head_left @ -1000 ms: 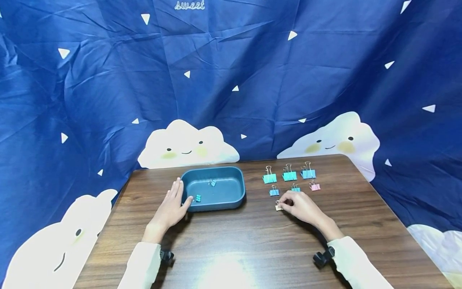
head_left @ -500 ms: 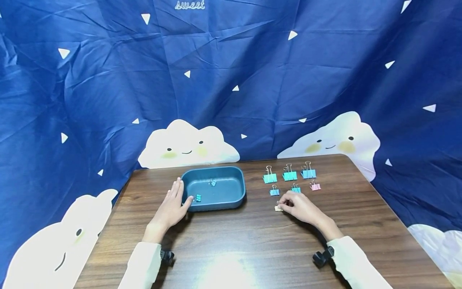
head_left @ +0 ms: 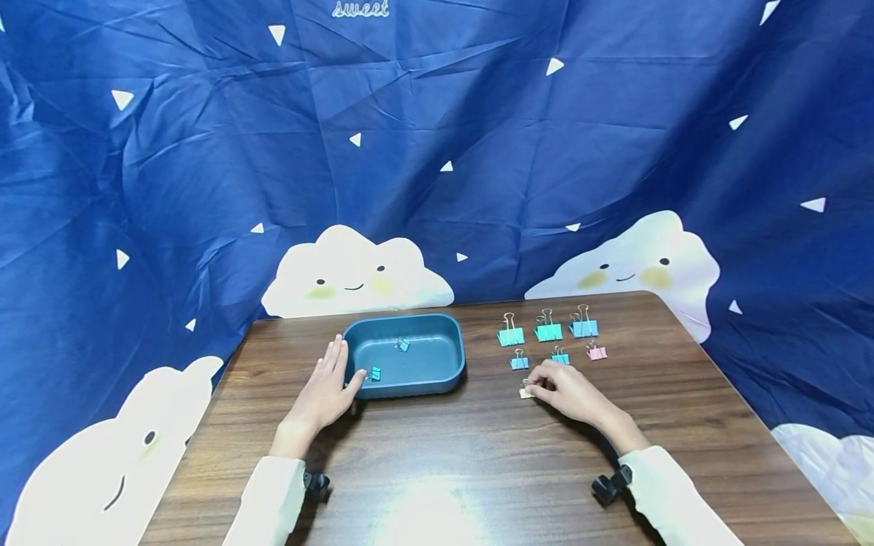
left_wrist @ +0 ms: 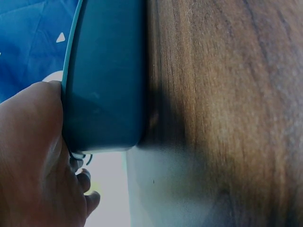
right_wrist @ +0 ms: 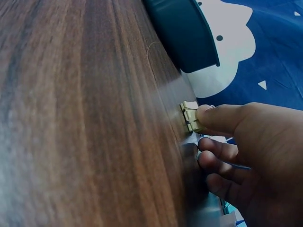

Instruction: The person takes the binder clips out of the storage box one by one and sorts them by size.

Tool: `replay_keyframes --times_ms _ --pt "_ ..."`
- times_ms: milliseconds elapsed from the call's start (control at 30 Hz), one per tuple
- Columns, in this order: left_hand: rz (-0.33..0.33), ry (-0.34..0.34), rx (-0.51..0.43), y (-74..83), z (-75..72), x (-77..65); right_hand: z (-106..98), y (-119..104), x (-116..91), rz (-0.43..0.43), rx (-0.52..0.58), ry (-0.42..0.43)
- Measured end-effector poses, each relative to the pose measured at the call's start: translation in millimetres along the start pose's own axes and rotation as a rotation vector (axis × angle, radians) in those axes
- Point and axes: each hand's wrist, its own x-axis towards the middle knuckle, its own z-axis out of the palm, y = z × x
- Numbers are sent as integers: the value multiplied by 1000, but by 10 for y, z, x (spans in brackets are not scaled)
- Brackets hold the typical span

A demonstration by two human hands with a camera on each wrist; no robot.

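My right hand (head_left: 570, 390) pinches a small yellow binder clip (right_wrist: 190, 116) between thumb and fingers, low over the wooden table. In the head view only part of that clip shows beside the fingertips. My left hand (head_left: 323, 394) rests against the left end of a blue-green tray (head_left: 410, 391), fingers straight along its side and thumb at the near rim. Inside the tray lie a light blue binder clip (head_left: 403, 346) and a teal one (head_left: 375, 374). Just beyond my right hand stand a small blue clip (head_left: 519, 363), a small teal clip (head_left: 560, 356) and a pink clip (head_left: 597, 353).
Behind the small clips is a row of larger ones: a green clip (head_left: 510, 337), another green clip (head_left: 548, 332) and a blue clip (head_left: 584, 328). A blue cloth (head_left: 437, 114) with clouds hangs behind the table (head_left: 410, 455).
The yellow binder clip has shifted very slightly left at my right fingertips. My left hand and the tray have stayed in place.
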Motion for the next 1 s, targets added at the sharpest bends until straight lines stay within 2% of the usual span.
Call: replay_keyframes --times_ms 733,1000 --pt "-3 -7 -4 -3 -16 -9 6 19 -24 -4 3 25" --pt "-6 -1 -9 7 -12 -11 -24 1 -30 -32 4 84"
